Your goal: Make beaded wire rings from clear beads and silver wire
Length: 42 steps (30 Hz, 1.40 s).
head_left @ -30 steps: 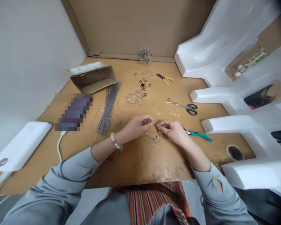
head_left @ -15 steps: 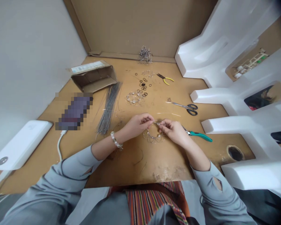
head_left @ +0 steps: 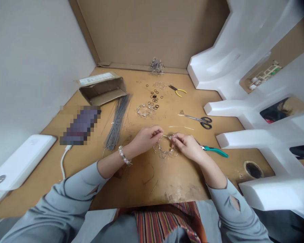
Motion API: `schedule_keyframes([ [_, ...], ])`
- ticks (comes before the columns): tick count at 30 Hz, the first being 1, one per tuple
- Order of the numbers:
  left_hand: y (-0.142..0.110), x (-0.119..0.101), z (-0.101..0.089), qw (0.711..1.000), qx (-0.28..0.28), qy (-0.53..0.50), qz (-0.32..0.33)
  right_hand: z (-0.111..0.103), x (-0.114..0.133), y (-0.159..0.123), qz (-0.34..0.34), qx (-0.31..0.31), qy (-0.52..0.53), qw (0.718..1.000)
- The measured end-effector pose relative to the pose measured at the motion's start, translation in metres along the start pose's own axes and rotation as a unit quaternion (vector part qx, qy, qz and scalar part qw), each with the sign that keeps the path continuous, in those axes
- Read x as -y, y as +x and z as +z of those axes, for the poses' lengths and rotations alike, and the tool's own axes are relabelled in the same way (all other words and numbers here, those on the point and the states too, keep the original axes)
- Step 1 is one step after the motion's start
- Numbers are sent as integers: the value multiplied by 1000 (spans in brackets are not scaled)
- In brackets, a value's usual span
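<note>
A looped wire ring with clear beads point(head_left: 165, 152) hangs between my two hands, low over the table. My right hand point(head_left: 186, 144) pinches the ring at its upper right, beside a bead. With thumb and forefinger closed, my left hand point(head_left: 152, 135) grips a thin wire end at the ring's upper left. A similar beaded wire ring point(head_left: 145, 110) lies just beyond my left hand. Green-handled pliers point(head_left: 215, 150) rest by my right hand, their jaws partly hidden behind it.
Scissors point(head_left: 205, 122), yellow-handled pliers point(head_left: 177, 90) and several small dark rings point(head_left: 154, 97) lie farther back. Left of them are a bundle of straight wires point(head_left: 118, 125) and an open cardboard box point(head_left: 103, 91). White foam point(head_left: 233, 139) borders the right, near a table hole point(head_left: 253, 169).
My left hand has drawn slightly left, away from the right hand, and more of the wire shows between them. The whole view has shifted a little downward in the frame.
</note>
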State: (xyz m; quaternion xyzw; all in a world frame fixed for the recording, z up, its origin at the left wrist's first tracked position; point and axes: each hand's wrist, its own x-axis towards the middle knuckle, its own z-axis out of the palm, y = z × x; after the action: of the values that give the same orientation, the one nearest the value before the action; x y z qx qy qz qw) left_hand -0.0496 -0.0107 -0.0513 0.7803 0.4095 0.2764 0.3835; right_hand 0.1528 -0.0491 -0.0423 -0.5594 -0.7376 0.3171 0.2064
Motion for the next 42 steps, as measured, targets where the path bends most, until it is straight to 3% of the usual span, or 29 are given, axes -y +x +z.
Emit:
schedule_keyframes([
  [8, -4, -14, 2, 983, 52, 148, 97, 8, -6, 3, 28, -82, -12, 996],
  [21, -6, -12, 9, 973, 29, 207, 98, 9, 1, 0, -16, -33, -8, 999],
  [27, -9, -10, 15, 942, 20, 315, 115, 11, 5, 1, -10, -18, -15, 1000],
  [34, -18, -10, 21, 885, 54, 406, 222, 12, 7, 1, -15, -6, -19, 1000],
  [42, -19, -11, 23, 874, 62, 414, 244, 15, 13, -2, -4, -2, -57, 998],
])
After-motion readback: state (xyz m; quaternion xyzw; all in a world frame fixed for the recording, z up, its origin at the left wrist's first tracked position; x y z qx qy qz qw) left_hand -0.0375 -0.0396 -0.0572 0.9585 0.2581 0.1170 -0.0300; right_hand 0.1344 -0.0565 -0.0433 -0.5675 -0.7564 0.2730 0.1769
